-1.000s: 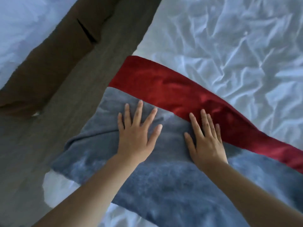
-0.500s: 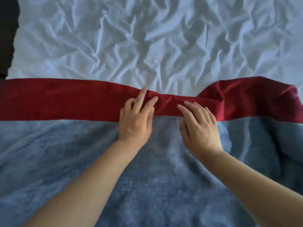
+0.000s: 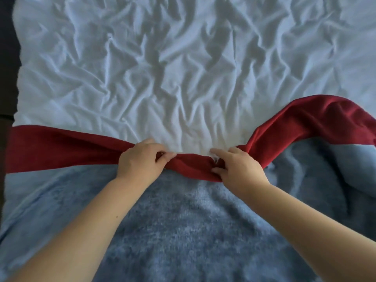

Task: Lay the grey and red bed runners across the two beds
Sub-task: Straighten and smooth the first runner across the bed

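A grey and red bed runner lies across a bed with a crumpled white sheet (image 3: 183, 68). Its red band (image 3: 61, 149) runs flat from the left edge, bunches in the middle, and rises in a loose hump at the right (image 3: 315, 121). Its fuzzy grey part (image 3: 193, 231) fills the near half of the view. My left hand (image 3: 140, 161) grips the bunched red band with curled fingers. My right hand (image 3: 238, 167) grips the same bunch a little to the right. Both forearms reach in over the grey part.
The bed's left edge shows against a dark strip of floor (image 3: 8, 78). The grey cloth is rumpled into folds at the right (image 3: 335, 176).
My view swung from the bed's corner and floor to the bed's middle. Both hands went from lying flat on the runner to gripping the red band, which is now bunched between them.
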Tool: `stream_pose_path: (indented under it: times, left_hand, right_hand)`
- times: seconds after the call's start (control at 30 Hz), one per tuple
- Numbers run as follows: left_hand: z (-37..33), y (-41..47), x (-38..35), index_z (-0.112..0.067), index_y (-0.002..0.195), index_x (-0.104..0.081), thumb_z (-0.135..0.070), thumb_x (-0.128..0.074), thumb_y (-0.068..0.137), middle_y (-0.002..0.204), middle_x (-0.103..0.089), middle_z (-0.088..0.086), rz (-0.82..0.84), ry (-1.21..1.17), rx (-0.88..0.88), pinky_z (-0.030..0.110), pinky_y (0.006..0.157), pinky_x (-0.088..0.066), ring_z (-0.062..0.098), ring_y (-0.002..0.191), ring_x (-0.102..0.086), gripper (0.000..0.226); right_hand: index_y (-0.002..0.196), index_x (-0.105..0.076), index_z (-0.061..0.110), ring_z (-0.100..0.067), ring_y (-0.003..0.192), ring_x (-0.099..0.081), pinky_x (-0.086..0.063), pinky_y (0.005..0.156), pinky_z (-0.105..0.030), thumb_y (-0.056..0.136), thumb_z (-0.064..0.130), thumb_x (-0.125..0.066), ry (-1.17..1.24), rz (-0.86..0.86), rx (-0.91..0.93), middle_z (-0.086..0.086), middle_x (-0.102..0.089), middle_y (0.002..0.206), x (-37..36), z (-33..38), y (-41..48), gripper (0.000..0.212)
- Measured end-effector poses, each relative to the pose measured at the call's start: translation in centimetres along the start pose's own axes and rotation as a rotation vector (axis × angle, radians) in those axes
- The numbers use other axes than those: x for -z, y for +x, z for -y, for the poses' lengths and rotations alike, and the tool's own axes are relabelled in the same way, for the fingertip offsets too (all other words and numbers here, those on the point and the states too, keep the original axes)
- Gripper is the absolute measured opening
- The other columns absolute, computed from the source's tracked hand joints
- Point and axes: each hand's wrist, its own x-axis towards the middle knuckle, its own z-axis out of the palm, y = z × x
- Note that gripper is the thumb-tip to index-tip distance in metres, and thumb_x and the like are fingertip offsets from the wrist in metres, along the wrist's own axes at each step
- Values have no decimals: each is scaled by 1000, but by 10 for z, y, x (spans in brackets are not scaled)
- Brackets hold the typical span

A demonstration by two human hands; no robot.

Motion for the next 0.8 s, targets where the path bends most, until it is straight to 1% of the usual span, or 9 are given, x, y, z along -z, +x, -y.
stream_pose_path:
  times: [0.07,0.2,0.3,0.4,0.47,0.5,0.57,0.67,0.8]
  left_hand:
    - [0,-4,-2,-39,114,-72,-61,-66,89,108,-60,-18,42,-78,5,29,67,-47,11,89,-64,34]
    - [-8,-10,2,-33,112,-75,-42,-69,95,106,-65,-14,-15,-82,0,29,66,-42,16,88,-67,21]
    - [-16,5,24,-23,103,-76,-35,-64,99,97,-66,-6,-232,-89,-23,33,64,-44,26,82,-67,17]
    - [-17,44,49,-15,109,-70,-22,-62,100,108,-62,4,-489,-202,-16,44,69,-54,28,87,-65,15]
    - [-12,70,51,-16,127,-64,-16,-58,101,131,-55,9,-511,-287,-30,47,86,-57,28,107,-63,27]
    - [-10,78,45,-19,141,-55,-19,-57,102,148,-45,13,-431,-266,-27,50,102,-52,33,129,-54,39]
    - [-4,78,20,-32,160,-28,-38,-52,105,170,-7,15,-197,-93,14,54,125,-24,43,155,-13,60]
    - [10,35,-37,-45,162,-4,-59,-30,105,173,11,3,-74,91,46,57,126,-6,36,158,4,64]
    - [30,-19,-75,-42,162,-12,-59,-26,104,173,-3,-3,-160,99,11,56,126,-6,28,159,-6,62]
  right_hand:
    - [104,-65,33,-20,84,-62,-41,59,-30,94,38,-64,-115,-52,37,10,-58,91,-1,3,3,11]
    - [97,-68,27,-33,78,-66,-37,58,-31,99,46,-54,-120,-239,-21,-1,-69,81,10,20,12,24]
    - [103,-67,28,-38,82,-65,-35,62,-34,100,47,-48,-41,-417,-81,-7,-71,83,40,38,35,27]
    - [108,-61,27,-36,92,-63,-38,65,-37,101,37,-43,67,-550,-79,-5,-72,92,65,58,75,22]
    - [128,-55,32,-31,114,-59,-42,79,-38,101,32,-44,231,-500,-43,-5,-67,122,67,66,98,29]
    - [143,-44,34,-30,131,-50,-43,94,-40,102,34,-45,258,-403,-29,-5,-55,143,62,67,104,41]
    - [159,-14,37,-29,154,-17,-18,122,-49,102,42,-46,102,-152,-37,-3,-17,169,40,59,103,65]
    - [159,3,43,-23,156,12,5,125,-53,103,58,-26,-222,-40,-13,5,11,170,-9,27,68,65]
    - [160,3,41,-20,157,8,5,125,-52,102,64,-12,-387,-126,89,8,7,170,-38,-7,33,64]
